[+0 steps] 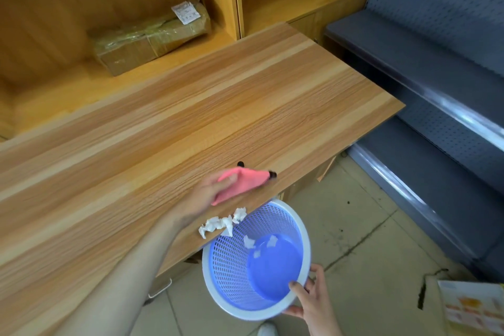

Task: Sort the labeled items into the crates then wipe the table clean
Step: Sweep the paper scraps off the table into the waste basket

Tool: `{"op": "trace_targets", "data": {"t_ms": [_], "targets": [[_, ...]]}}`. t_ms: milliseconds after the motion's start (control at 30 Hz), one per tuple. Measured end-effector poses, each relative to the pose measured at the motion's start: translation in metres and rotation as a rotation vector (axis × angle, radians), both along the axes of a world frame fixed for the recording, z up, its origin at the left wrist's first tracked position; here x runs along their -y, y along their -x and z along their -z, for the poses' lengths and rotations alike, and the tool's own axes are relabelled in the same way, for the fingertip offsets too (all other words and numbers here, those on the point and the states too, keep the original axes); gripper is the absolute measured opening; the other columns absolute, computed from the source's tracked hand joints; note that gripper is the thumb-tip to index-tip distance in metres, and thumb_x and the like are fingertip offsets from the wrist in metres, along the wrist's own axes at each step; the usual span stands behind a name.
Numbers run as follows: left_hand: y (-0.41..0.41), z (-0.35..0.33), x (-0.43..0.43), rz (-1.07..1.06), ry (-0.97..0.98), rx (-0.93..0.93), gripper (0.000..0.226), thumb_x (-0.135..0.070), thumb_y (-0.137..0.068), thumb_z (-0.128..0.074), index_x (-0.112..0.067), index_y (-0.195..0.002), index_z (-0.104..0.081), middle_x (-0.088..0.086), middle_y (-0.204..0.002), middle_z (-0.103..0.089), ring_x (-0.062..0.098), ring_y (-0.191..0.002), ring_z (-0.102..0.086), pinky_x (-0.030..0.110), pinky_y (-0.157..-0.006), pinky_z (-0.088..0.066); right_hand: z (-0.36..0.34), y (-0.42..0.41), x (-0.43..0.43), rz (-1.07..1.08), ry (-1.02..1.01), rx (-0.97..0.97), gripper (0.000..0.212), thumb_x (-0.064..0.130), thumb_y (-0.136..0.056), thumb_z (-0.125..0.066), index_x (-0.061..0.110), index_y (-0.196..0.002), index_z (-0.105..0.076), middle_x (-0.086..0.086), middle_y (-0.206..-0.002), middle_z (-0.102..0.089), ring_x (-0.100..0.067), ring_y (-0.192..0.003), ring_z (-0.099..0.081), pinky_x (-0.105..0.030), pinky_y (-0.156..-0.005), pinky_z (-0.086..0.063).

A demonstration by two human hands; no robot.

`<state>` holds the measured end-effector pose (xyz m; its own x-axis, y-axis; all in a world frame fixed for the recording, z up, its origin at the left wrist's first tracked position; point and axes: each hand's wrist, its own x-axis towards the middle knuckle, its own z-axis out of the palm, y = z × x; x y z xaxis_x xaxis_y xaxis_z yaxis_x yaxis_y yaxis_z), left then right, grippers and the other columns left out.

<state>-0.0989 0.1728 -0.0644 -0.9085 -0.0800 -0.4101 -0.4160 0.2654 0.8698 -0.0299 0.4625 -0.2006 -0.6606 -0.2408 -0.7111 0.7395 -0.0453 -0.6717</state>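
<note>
My left hand (208, 195) presses a pink cloth (244, 180) onto the wooden table (163, 123) near its front edge, with the thumb over the cloth. Torn white paper scraps (221, 224) lie at the table edge just in front of the cloth, right above a blue mesh basket (231, 262). My right hand (308, 300) grips the basket's white rim from the near side and holds it tilted below the table edge. A few white scraps (259, 244) lie inside the basket.
A taped cardboard parcel (152, 38) with a white label lies on the wooden shelf behind the table. Grey metal shelving (436, 90) stands to the right. The tiled floor (362, 226) is below, with a printed carton (474, 305) at the lower right.
</note>
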Motion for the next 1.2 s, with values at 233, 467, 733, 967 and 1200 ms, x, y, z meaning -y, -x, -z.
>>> {"op": "trace_targets", "data": {"t_ms": [233, 467, 733, 967, 1200], "targets": [[-0.031, 0.007, 0.070, -0.656, 0.114, -0.272, 0.029, -0.054, -0.098, -0.041, -0.045, -0.122, -0.056, -0.009, -0.108, -0.062, 0.014, -0.084, -0.051, 0.033, -0.072, -0.045, -0.007, 0.000, 0.003, -0.030, -0.002, -0.012, 0.040, 0.005, -0.074, -0.070, 0.024, -0.102, -0.048, -0.004, -0.097, -0.075, -0.032, -0.099, -0.068, -0.068, -0.064, -0.056], [-0.075, 0.033, 0.053, -0.582, 0.345, -0.207, 0.033, -0.048, -0.103, -0.034, -0.051, -0.132, -0.049, -0.028, -0.133, -0.055, 0.008, -0.131, -0.047, 0.042, -0.108, -0.038, -0.006, 0.002, 0.008, -0.009, -0.005, 0.022, 0.036, -0.012, -0.089, -0.060, 0.016, -0.105, -0.045, -0.007, -0.098, -0.075, -0.035, -0.097, -0.067, -0.063, -0.063, -0.058], [-0.075, 0.024, -0.034, -0.424, 0.170, -0.196, 0.033, -0.034, -0.106, -0.034, -0.052, -0.127, -0.054, -0.033, -0.130, -0.056, -0.009, -0.124, -0.050, 0.036, -0.107, -0.042, -0.005, -0.001, 0.015, -0.007, -0.042, 0.029, 0.035, -0.010, -0.089, -0.060, 0.018, -0.103, -0.046, -0.010, -0.101, -0.074, -0.033, -0.094, -0.069, -0.061, -0.064, -0.059], [-0.074, 0.029, -0.061, -0.221, 0.079, -0.280, 0.038, -0.018, -0.108, -0.033, -0.033, -0.136, -0.054, -0.017, -0.139, -0.056, 0.007, -0.134, -0.048, 0.041, -0.113, -0.036, -0.005, 0.001, 0.018, -0.026, -0.045, 0.030, 0.033, -0.010, -0.089, -0.059, 0.016, -0.103, -0.045, -0.013, -0.107, -0.073, -0.032, -0.094, -0.068, -0.062, -0.066, -0.059], [-0.068, 0.038, -0.048, -0.284, 0.008, -0.256, 0.035, -0.024, -0.107, -0.037, -0.031, -0.133, -0.058, -0.016, -0.135, -0.060, 0.005, -0.130, -0.050, 0.038, -0.112, -0.036, -0.002, 0.003, 0.014, -0.024, -0.050, 0.043, 0.035, -0.012, -0.089, -0.060, 0.015, -0.106, -0.046, -0.013, -0.109, -0.071, -0.034, -0.096, -0.068, -0.064, -0.066, -0.058]]}}
